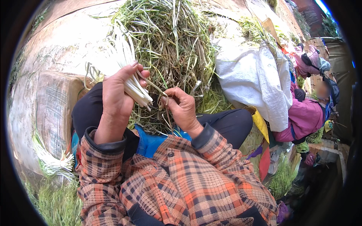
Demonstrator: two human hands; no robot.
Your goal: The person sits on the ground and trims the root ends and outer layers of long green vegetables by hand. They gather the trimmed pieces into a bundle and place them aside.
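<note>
My left hand (pixel 120 93) is closed around a bunch of pale, white-stemmed shoots (pixel 138 91), their cut-looking ends pointing toward my lap. One separate stalk (pixel 151 84) slants from the left fingers down to my right hand (pixel 181 104). The right thumb and forefinger pinch that stalk's end, where a brownish, dry outer leaf (pixel 167 108) hangs down. Just beyond both hands rises a large heap of green and brown stalks (pixel 175 50). At the left, a bundle of cleaned white stems (pixel 58 163) lies beside a worn wooden block (pixel 56 104).
A white woven sack (pixel 243 73) stands to the right of the heap. Past it sits a person in a pink top (pixel 304 120), with another person (pixel 309 58) farther back. Loose greens (pixel 56 203) cover the ground at lower left. My knee (pixel 232 124) borders the sack.
</note>
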